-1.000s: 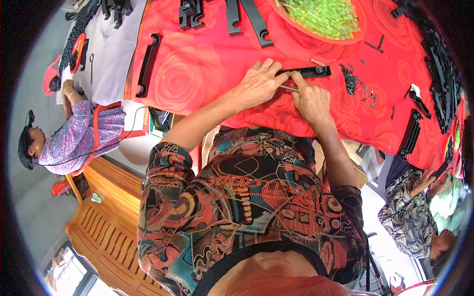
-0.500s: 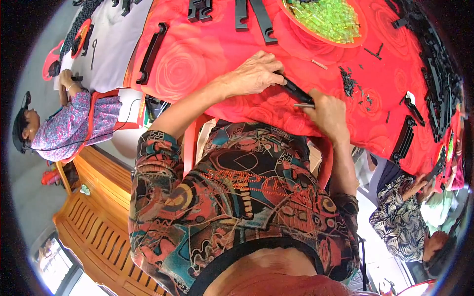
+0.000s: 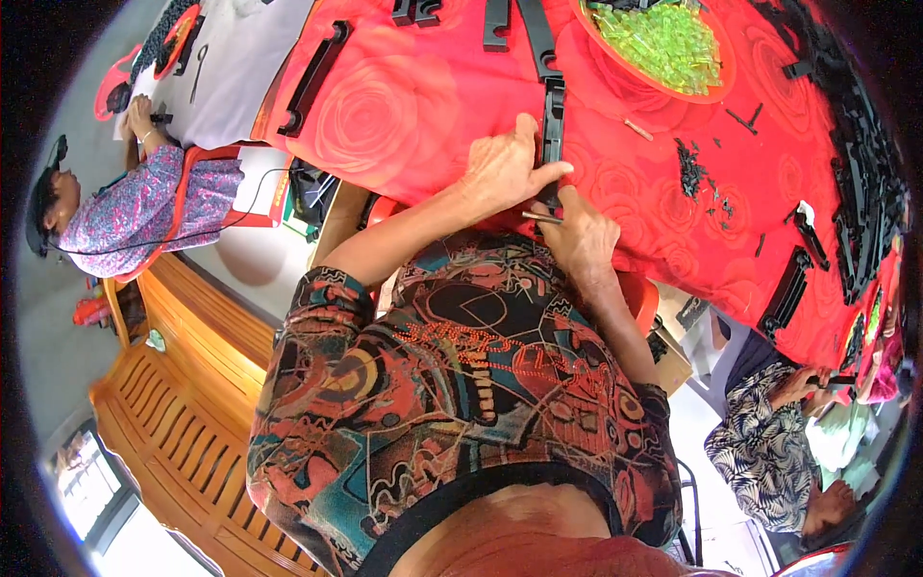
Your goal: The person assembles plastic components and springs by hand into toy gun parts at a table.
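A long black plastic strip (image 3: 553, 125) with a molded channel points away from me over the red tablecloth. Beside its near half is my left hand (image 3: 502, 175), its thumb laid across the strip and its other fingers along the left side, partly hidden. My right hand (image 3: 585, 234) is closed round the strip's near end. A thin stick-like tool with a metallic look (image 3: 541, 217) juts leftward from that same hand; its kind is unclear. Just beyond the strip's far end lies another black strip (image 3: 538, 43).
An orange-red basin (image 3: 663, 58) of yellow-green translucent pieces stands at the far right. Small black scraps (image 3: 690, 168) lie nearer. Black parts are heaped (image 3: 860, 212) along the right edge. A black strip (image 3: 315, 77) lies left. Other people sit at left and lower right.
The strip in my hands has swung from slanting across in front of me to pointing away. My right hand has moved left; my left thumb now lies across the strip.
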Tool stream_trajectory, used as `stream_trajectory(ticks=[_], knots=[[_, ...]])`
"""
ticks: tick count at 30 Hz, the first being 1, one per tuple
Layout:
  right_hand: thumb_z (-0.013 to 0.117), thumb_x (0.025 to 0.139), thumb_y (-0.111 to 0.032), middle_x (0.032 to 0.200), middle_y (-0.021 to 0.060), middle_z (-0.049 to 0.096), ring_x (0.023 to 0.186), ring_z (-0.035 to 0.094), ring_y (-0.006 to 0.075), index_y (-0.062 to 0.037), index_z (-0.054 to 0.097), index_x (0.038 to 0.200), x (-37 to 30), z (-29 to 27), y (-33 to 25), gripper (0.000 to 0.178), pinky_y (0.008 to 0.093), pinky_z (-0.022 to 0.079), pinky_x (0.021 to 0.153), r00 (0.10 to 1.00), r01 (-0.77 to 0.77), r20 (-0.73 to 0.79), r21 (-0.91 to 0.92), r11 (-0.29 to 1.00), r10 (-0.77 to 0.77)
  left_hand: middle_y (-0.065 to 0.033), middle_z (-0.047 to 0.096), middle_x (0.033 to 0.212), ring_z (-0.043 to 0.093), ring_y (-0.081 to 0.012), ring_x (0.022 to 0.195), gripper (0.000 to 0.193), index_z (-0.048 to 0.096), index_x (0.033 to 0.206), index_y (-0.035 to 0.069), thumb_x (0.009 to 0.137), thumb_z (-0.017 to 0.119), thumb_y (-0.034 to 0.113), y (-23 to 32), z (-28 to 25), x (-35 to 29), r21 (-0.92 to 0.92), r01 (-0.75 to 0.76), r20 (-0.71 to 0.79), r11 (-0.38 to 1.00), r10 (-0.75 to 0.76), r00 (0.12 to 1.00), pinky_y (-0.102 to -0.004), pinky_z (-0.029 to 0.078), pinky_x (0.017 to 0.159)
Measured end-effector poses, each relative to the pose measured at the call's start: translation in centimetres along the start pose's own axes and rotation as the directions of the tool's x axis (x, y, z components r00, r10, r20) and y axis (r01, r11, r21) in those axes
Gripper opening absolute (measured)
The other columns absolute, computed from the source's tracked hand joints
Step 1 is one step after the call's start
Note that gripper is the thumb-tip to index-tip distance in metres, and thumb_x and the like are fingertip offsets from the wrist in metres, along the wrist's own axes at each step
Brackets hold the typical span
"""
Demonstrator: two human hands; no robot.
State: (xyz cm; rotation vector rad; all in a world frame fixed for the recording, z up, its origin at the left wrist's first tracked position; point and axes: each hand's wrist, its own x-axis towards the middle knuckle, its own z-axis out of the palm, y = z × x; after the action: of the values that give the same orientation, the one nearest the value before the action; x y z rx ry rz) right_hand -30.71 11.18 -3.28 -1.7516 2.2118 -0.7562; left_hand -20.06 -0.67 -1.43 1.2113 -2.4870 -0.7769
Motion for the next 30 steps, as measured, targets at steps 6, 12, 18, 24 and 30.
stream_trajectory(ticks=[6, 12, 18, 24, 30], knots=[[0.071, 0.076, -0.034, 0.063, 0.0179, 0.058, 0.06, 0.061, 0.0345, -0.0046, 0.053, 0.081, 0.0, -1.3, -0.3, 0.035, 0.0422, 0.045, 0.05, 0.992, 0.035, 0.122, 0.076, 0.996, -0.044, -0.0233, 0.062, 0.073, 0.062, -0.0416, 0.07, 0.052, 0.043, 0.102, -0.002, 0.076, 0.065, 0.036, 0.8, 0.4, 0.4, -0.004, 0.029, 0.145, 1.0, -0.028, 0.989, -0.0494, 0.048, 0.062], [0.065, 0.082, -0.008, 0.078, 0.0056, 0.061, 0.068, 0.057, 0.0118, -0.0022, 0.058, 0.107, -0.8, -4.0, 1.8, 0.027, 0.0263, 0.046, 0.058, 0.954, -0.118, 0.286, 0.636, 0.763, -0.091, -0.0171, 0.061, 0.085, 0.061, -0.035, 0.077, 0.046, 0.049, 0.115, 0.002, 0.077, 0.063, 0.023, 0.7, -1.0, 0.0, 0.199, -0.329, 0.034, 0.923, 0.329, 0.944, -0.043, 0.047, 0.068], [0.057, 0.089, -0.008, 0.079, -0.0003, 0.058, 0.059, 0.045, 0.0021, -0.0026, 0.059, 0.111, 0.0, -6.9, 4.4, 0.023, 0.0164, 0.035, 0.049, 0.961, -0.264, 0.195, 0.862, 0.433, 0.196, -0.008, 0.057, 0.08, 0.055, -0.0244, 0.081, 0.034, 0.059, 0.109, 0.007, 0.077, 0.055, 0.018, -0.6, -0.2, 0.1, 0.409, -0.556, 0.099, 0.723, 0.571, 0.815, -0.0373, 0.041, 0.07], [0.055, 0.09, -0.008, 0.077, 0.002, 0.06, 0.05, 0.04, 0.0022, -0.0035, 0.058, 0.111, 1.7, -8.4, 4.8, 0.022, 0.0167, 0.031, 0.044, 0.965, -0.178, 0.051, 0.843, 0.507, 0.256, -0.0068, 0.055, 0.087, 0.052, -0.0239, 0.088, 0.026, 0.062, 0.097, 0.007, 0.074, 0.053, 0.016, 0.3, 0.0, 1.5, 0.351, -0.679, 0.167, 0.645, 0.67, 0.723, -0.0369, 0.041, 0.071], [0.054, 0.088, -0.006, 0.077, 0.0051, 0.061, 0.05, 0.041, 0.0035, -0.0018, 0.057, 0.111, 1.9, -8.8, 4.9, 0.023, 0.0175, 0.034, 0.044, 0.951, -0.237, 0.125, 0.881, 0.409, 0.282, -0.006, 0.054, 0.092, 0.049, -0.0244, 0.092, 0.025, 0.065, 0.098, 0.012, 0.076, 0.055, 0.017, -1.4, 1.0, 1.4, 0.236, -0.651, 0.14, 0.721, 0.638, 0.757, -0.0381, 0.044, 0.076]])
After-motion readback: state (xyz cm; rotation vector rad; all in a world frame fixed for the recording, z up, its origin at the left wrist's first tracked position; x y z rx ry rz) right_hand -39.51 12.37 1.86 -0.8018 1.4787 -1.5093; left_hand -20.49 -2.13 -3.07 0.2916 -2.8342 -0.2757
